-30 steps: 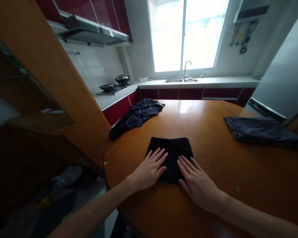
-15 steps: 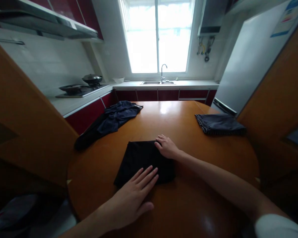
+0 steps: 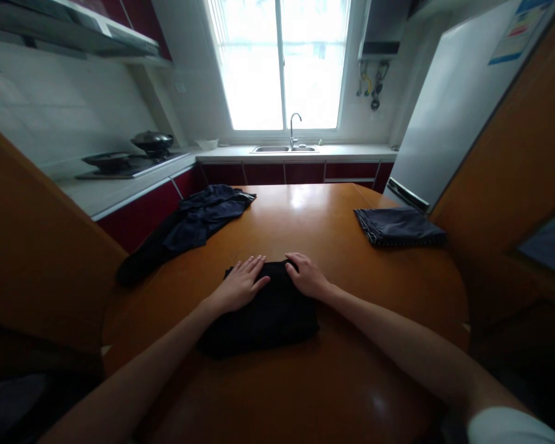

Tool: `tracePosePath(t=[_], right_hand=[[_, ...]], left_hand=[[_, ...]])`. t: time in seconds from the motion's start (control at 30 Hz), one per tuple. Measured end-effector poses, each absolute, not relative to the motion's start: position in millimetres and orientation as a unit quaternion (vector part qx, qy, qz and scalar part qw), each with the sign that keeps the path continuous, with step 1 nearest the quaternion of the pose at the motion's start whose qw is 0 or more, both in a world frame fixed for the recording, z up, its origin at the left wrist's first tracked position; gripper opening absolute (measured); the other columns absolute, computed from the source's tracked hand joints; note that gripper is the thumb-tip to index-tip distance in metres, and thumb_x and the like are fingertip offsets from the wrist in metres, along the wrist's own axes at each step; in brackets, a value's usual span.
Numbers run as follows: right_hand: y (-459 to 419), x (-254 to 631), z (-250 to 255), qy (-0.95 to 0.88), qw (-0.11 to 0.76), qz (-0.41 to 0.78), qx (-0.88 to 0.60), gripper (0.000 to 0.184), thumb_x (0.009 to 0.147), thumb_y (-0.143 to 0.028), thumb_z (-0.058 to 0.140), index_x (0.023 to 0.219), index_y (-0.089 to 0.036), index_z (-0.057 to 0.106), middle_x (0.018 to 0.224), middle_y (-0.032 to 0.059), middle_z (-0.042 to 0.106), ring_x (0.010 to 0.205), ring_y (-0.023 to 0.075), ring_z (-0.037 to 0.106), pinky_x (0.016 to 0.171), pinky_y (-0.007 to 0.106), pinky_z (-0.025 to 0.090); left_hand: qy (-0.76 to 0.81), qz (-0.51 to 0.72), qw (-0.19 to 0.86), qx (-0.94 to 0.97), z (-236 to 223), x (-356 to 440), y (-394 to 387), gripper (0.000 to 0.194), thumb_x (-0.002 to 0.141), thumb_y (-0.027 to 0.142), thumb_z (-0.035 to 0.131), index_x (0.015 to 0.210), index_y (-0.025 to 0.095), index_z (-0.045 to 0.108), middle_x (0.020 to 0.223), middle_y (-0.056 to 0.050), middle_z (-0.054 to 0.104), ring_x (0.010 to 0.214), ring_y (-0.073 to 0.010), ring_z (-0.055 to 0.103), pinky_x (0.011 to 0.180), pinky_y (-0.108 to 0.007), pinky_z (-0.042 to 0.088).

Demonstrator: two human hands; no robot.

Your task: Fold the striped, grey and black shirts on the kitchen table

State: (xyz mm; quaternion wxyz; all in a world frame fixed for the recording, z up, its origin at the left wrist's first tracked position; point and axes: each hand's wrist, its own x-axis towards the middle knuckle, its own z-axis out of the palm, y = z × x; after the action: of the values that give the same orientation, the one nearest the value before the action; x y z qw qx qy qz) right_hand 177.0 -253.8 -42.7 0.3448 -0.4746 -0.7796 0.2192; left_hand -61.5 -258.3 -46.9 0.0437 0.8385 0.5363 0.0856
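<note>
A folded black cloth garment [image 3: 268,314] lies in front of me on the brown wooden table [image 3: 305,228]. My left hand [image 3: 240,285] rests flat on its far left part, fingers stretched forward and thumb apart. At the far right corner, my right hand [image 3: 306,275] has its fingers bent over the edge, with black cloth between them and the thumb. The exact kind of garment cannot be made out.
Dark blue and black clothes [image 3: 198,216] lie loosely heaped at the table's left edge. A folded dark grey garment [image 3: 400,227] sits on the right. Beyond are a sink [image 3: 277,148], a stove with pans [image 3: 134,163] and a fridge [image 3: 453,105].
My left hand has moved forward from the near part of the black garment to its far left edge. My right hand stays at the far right corner, its fingers closer together. The view has shifted slightly.
</note>
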Motion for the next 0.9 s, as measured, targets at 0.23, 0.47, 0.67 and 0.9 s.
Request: tracePosePath(t=[0.23,0.47,0.67,0.9], right_hand=[[-237.6,187.0,-45.5,-0.764,0.383,0.268,-0.445,0.032,0.094,-0.028,0.052,0.116,-0.016,0.071,0.118,0.0118,0.073,0.112,0.0235,0.066,0.101,0.037,0.048],[-212.6,202.5,-41.8,-0.794,0.367,0.331,-0.354,0.026,0.089,-0.037,0.06,0.094,-0.016,0.076,0.092,0.0068,0.077,0.086,0.021,0.069,0.08,0.033,0.053],[-225.6,235.3,-40.0,-0.785,0.361,0.329,-0.381,0.025,0.086,-0.04,0.063,0.084,-0.016,0.072,0.08,0.0052,0.074,0.075,0.0188,0.065,0.069,0.03,0.05],[-301.7,281.4,-42.7,-0.739,0.378,0.233,-0.507,0.012,0.085,-0.031,0.061,0.079,-0.022,0.067,0.075,0.0046,0.071,0.069,0.0216,0.064,0.065,0.034,0.05]], left_hand=[[0.681,0.076,0.038,0.728,-5.2,-99.8,-288.4,0.065,0.103,0.049,0.033,0.151,0.005,0.04,0.158,-0.023,0.035,0.149,-0.0376,0.027,0.119,-0.059,0.022],[0.347,0.144,-0.001,0.927,1.4,6.7,-399.8,0.063,0.099,0.042,0.053,0.155,0.021,0.033,0.156,-0.011,0.044,0.147,-0.0276,0.036,0.12,-0.047,0.032],[0.277,0.127,-0.063,0.95,-23.4,9.5,-395.0,0.044,0.103,0.015,0.041,0.147,0.021,0.048,0.143,-0.009,0.059,0.134,-0.0247,0.053,0.112,-0.044,0.043],[0.276,0.148,-0.038,0.949,-13.0,-63.4,-328.4,0.042,0.102,0.014,0.046,0.136,0.034,0.06,0.135,-0.002,0.066,0.132,-0.0203,0.055,0.116,-0.044,0.04]])
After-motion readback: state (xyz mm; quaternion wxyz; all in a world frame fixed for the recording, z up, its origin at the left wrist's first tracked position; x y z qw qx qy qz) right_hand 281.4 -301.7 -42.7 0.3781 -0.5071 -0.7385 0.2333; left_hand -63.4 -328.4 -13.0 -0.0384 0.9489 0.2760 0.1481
